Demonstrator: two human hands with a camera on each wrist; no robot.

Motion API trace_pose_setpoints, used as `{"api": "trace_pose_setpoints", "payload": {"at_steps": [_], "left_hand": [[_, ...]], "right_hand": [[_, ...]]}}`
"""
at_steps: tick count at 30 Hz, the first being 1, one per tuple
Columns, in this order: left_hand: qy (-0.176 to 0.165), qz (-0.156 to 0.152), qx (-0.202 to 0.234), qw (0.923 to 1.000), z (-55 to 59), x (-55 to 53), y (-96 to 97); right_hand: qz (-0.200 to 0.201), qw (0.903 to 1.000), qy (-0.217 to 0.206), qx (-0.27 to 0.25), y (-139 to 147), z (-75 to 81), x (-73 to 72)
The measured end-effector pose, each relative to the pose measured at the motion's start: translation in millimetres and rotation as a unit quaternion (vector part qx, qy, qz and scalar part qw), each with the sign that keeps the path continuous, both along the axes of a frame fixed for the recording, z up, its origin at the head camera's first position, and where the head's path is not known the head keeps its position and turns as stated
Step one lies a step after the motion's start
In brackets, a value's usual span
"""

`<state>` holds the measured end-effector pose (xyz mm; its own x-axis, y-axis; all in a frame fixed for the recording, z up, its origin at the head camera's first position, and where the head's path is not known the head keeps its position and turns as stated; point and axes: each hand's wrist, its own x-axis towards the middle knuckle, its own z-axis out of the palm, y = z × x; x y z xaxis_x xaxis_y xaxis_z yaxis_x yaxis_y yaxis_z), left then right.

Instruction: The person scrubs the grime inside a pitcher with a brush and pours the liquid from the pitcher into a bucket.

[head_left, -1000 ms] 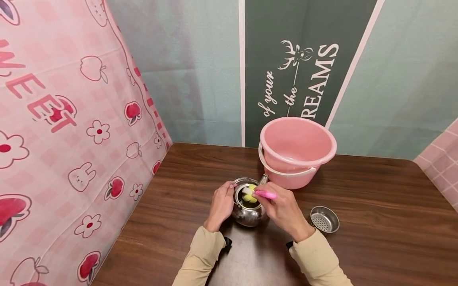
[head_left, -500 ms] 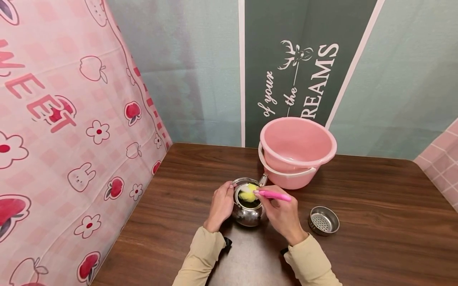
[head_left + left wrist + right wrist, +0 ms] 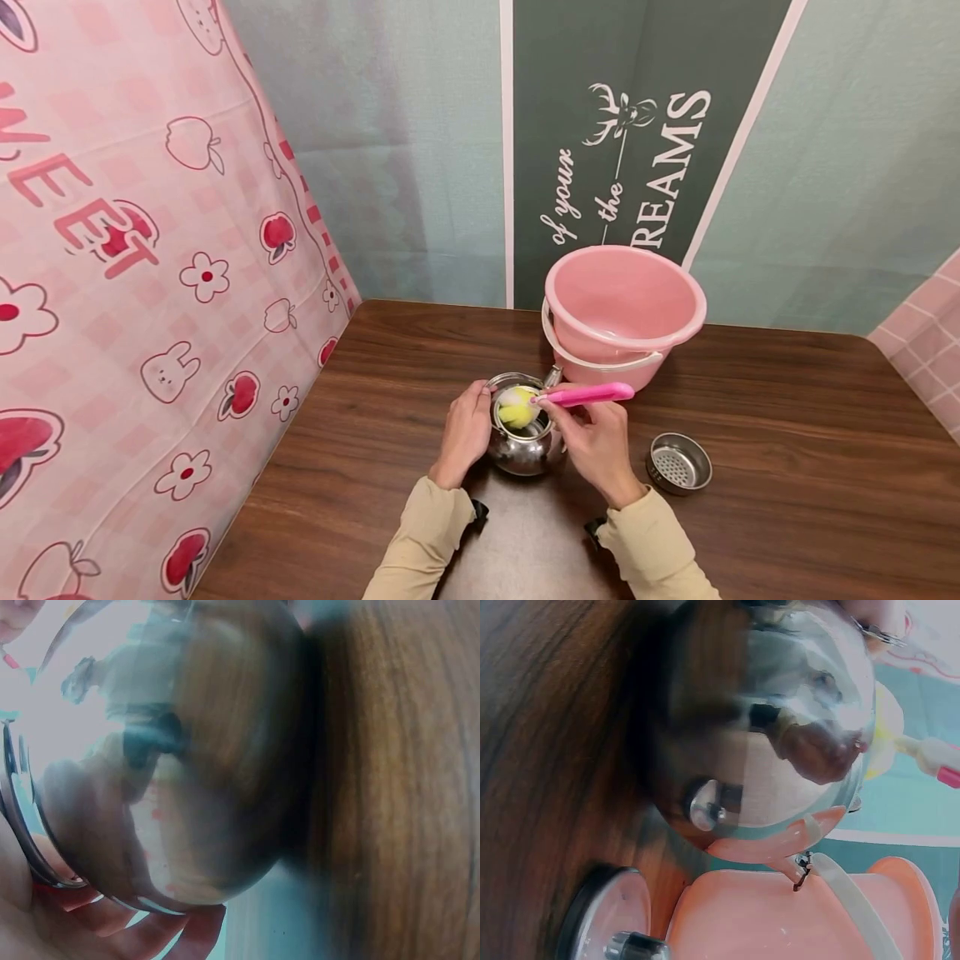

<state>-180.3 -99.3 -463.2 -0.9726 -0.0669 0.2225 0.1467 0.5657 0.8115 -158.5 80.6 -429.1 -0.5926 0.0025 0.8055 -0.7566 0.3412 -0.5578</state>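
A shiny metal teapot (image 3: 519,454) stands upright on the table with its mouth uncovered. My left hand (image 3: 463,435) grips its left side near the rim; in the left wrist view, curled fingers (image 3: 199,934) lie against the round body. Between thumb and fingers, my right hand (image 3: 600,446) pinches a sponge brush (image 3: 592,394) by its pink handle. The yellow and white sponge head (image 3: 517,410) is at the teapot's mouth, the handle slanting up to the right. How deep the head sits is hard to tell.
A pink bucket (image 3: 600,379) with a pale handle and a pink basin (image 3: 626,292) nested in its top stand behind the teapot. Right of my hand sits a perforated metal strainer (image 3: 679,463). The right wrist view shows a lid (image 3: 604,915) with a dark knob on the table.
My right hand has turned the brush, its pink handle swinging up and right and showing more of its length. The sponge head has shifted left within the mouth. My left hand stays put.
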Motion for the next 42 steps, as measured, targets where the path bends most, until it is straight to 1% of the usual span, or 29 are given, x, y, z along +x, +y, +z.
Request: {"api": "trace_pose_setpoints", "payload": {"at_steps": [3, 5, 8, 13, 17, 19, 24, 26, 29, 32, 34, 37, 39, 42], "left_hand": [[-0.003, 0.005, 0.007, 1.0, -0.4, 0.1, 1.1], [-0.005, 0.008, 0.01, 0.9999, -0.6, -0.2, 1.8], [-0.003, 0.011, 0.013, 0.9999, -0.8, 0.1, 2.5], [-0.003, 0.014, 0.02, 0.9997, -1.6, 0.2, 3.1], [-0.004, 0.015, 0.02, 0.9997, -2.0, 0.0, 2.8], [-0.002, 0.016, 0.018, 0.9997, -2.0, 0.0, 2.8], [-0.001, 0.016, 0.017, 0.9997, -1.3, 0.1, 2.7], [-0.003, 0.017, 0.016, 0.9997, -1.1, 0.2, 2.6], [-0.005, 0.018, 0.013, 0.9997, -0.5, 0.3, 2.6], [-0.007, 0.017, 0.012, 0.9997, 0.0, 0.4, 2.6], [-0.008, 0.017, 0.013, 0.9997, 0.5, 0.4, 2.6], [-0.011, 0.016, 0.012, 0.9997, 0.8, 0.1, 2.3], [-0.011, 0.016, 0.01, 0.9998, 1.0, 0.5, 2.1], [-0.01, 0.015, 0.006, 0.9998, 1.0, 1.6, 1.8]], "right_hand": [[0.01, 0.9997, -0.02, 0.008, 2, 1.7, 0.3], [0.018, 0.9994, -0.025, 0.015, 2, 2.9, 0.2], [0.04, 0.9987, -0.02, 0.026, 3, 5.1, 0.3], [0.096, 0.9946, 0.007, 0.037, 4, 10.7, -0.3], [0.12, 0.9912, 0.023, 0.05, 5, 15.1, -0.9], [0.126, 0.9899, 0.019, 0.063, 7, 17.1, -0.9], [0.163, 0.9824, -0.003, 0.09, 11, 22.5, -0.8], [0.173, 0.9795, -0.002, 0.104, 12, 25.7, -1.4], [0.162, 0.9773, 0.009, 0.136, 13, 31.7, -2.2], [0.14, 0.9752, 0.015, 0.171, 14, 38.4, -2.5], [0.124, 0.973, 0.005, 0.195, 14, 43.4, -1.6], [0.111, 0.9678, -0.018, 0.225, 14, 50.7, 0.0], [0.105, 0.9645, -0.025, 0.241, 13, 54.1, 0.8], [0.099, 0.9621, -0.021, 0.253, 11, 56.6, 1.3]]}}
